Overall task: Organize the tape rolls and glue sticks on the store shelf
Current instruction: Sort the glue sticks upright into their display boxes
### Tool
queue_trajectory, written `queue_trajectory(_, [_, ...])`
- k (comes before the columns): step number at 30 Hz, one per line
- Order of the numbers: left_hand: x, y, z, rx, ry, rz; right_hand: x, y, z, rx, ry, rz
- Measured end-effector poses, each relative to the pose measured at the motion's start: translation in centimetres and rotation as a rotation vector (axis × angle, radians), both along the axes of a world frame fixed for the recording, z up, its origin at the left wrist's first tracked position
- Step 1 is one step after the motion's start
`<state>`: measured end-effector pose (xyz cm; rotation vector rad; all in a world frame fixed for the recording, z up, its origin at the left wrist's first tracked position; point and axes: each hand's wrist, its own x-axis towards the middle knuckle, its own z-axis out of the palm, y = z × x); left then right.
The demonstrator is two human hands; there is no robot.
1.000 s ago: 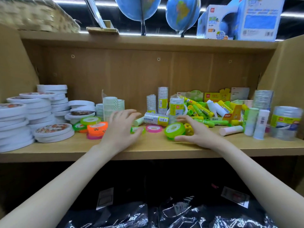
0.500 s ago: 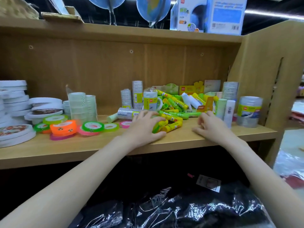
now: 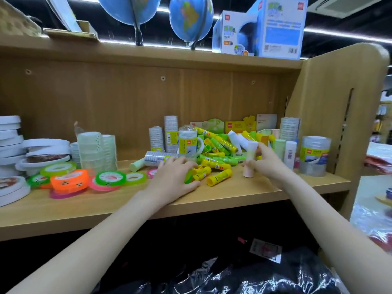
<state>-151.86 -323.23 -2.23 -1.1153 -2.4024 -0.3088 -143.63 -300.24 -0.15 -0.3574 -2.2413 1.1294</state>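
Nearest us, below the shelf's front edge (image 3: 127, 217), we see dark goods in shiny plastic wrap (image 3: 222, 279). Both our forearms cross that edge onto the wooden shelf board, where a bare strip runs along the front from left to right.

Our left hand (image 3: 176, 181) lies palm down on the board, fingers curled over a green tape roll (image 3: 188, 177) at the near side of the glue stick pile (image 3: 218, 155); the roll is mostly hidden, so we cannot tell how firmly we hold it. Our right hand (image 3: 269, 164) pinches a pale upright glue stick (image 3: 250, 159) whose base stands on the board, just right of the yellow and green sticks lying crosswise.

Left of our left hand, flat coloured tape rolls (image 3: 70, 179) in orange, green and pink overlap one another. Further left, white tape rolls (image 3: 12, 143) are stacked in columns to the frame's edge. Behind the coloured rolls stand clear tape stacks (image 3: 96, 149). Right of our right hand stand two upright sticks and a wrapped clear tape pack (image 3: 315, 155), near the side panel (image 3: 339, 115).

At the back wall, an open yellow carton (image 3: 239, 126) stands behind the pile. On the top shelf stand two globes (image 3: 191, 18) and a globe box (image 3: 261, 28).
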Motion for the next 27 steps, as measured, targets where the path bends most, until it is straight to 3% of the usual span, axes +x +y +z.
queue_trajectory(8, [-0.7,-1.4,-0.2,-0.055,0.022,0.154,-4.2,0.7,-0.4,0.160,-0.026,-0.159])
queue_trajectory(11, [-1.0,-1.9,-0.1,-0.054,0.036,0.137,-2.6,0.2,-0.6,0.308,0.145,-0.256])
queue_trajectory(13, [-0.7,-1.5,0.1,0.004,0.061,0.096,-0.5,-1.3,-1.0,0.445,0.244,-0.199])
queue_trajectory(15, [-0.1,-0.2,0.6,0.023,0.089,0.064,0.7,-3.2,-1.5,0.547,0.036,0.003])
queue_trajectory(17, [0.6,1.4,1.1,-0.073,0.119,0.075,0.7,-4.1,-2.0,0.580,-0.163,0.131])
queue_trajectory(20, [1.2,3.3,1.4,-0.218,0.063,0.125,0.8,-4.0,-1.0,0.561,-0.180,0.084])
queue_trajectory(27, [0.7,4.6,1.5,-0.185,-0.156,0.024,2.2,-1.9,0.1,0.515,-0.340,0.066])
